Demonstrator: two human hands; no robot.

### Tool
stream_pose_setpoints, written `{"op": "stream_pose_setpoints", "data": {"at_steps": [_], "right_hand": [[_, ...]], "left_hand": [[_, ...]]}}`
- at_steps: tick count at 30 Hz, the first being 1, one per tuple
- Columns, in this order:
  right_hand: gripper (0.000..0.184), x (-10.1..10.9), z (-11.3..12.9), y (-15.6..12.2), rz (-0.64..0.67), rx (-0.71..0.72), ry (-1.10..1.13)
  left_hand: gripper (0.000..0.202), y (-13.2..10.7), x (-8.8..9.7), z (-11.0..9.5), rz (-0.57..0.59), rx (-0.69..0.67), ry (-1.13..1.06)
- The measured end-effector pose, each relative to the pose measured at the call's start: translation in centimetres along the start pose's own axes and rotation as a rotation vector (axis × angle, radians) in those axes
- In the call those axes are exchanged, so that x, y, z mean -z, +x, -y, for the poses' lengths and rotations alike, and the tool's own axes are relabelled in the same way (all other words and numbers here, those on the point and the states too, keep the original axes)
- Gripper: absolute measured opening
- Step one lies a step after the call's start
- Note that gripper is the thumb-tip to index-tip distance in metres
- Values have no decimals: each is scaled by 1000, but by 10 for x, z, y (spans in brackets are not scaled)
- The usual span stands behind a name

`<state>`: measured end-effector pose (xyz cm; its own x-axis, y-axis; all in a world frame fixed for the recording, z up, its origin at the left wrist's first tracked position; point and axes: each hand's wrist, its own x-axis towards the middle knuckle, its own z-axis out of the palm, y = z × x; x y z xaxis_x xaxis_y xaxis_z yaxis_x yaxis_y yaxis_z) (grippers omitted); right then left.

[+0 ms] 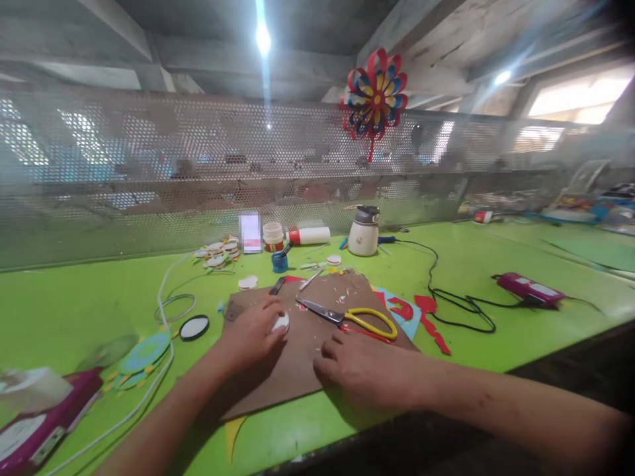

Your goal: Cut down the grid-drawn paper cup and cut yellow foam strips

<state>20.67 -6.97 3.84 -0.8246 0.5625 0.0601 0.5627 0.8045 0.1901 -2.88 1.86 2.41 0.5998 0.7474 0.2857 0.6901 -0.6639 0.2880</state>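
My left hand is closed around the edge of a small white disc, with its thumb and fingers on either side of it. The disc is over a brown board. My right hand rests on the board's right front part, its fingers loosely bent and a little apart, with nothing seen in them. Just beyond it lie scissors with yellow handles, blades pointing left. A dark-handled cutter and a thin pale stick lie near the board's far edge. Small paper scraps dot the board.
Beyond the board stand a blue pot, a white bottle and a white roll. Red paper scraps lie right. Magenta boxes with cables sit at both sides. A black-rimmed disc lies left. A mesh screen borders the table.
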Motion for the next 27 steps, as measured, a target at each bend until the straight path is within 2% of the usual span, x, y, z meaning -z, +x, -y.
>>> {"op": "stream_pose_setpoints", "data": {"at_steps": [5, 10, 14, 16, 20, 24, 27], "right_hand": [[11, -13, 2, -4, 117, -88, -77], [21, -12, -5, -2, 189, -237, -27], [21, -3, -16, -4, 170, -320, 40], [22, -1, -20, -5, 138, -357, 61], [22, -6, -20, -6, 25, -413, 70], [16, -11, 7, -6, -159, -415, 14], [13, -13, 35, 1, -217, -212, 10]], "left_hand": [[28, 4, 34, 1, -25, 13, 1], [42, -10, 63, -10, 104, 36, -4], [42, -27, 65, -25, 273, -7, -12], [44, -30, 64, -30, 346, -25, 65], [33, -21, 62, -26, 367, -22, 219], [33, -8, 60, -11, 368, 3, 223], [35, -5, 59, -5, 376, -3, 211]]}}
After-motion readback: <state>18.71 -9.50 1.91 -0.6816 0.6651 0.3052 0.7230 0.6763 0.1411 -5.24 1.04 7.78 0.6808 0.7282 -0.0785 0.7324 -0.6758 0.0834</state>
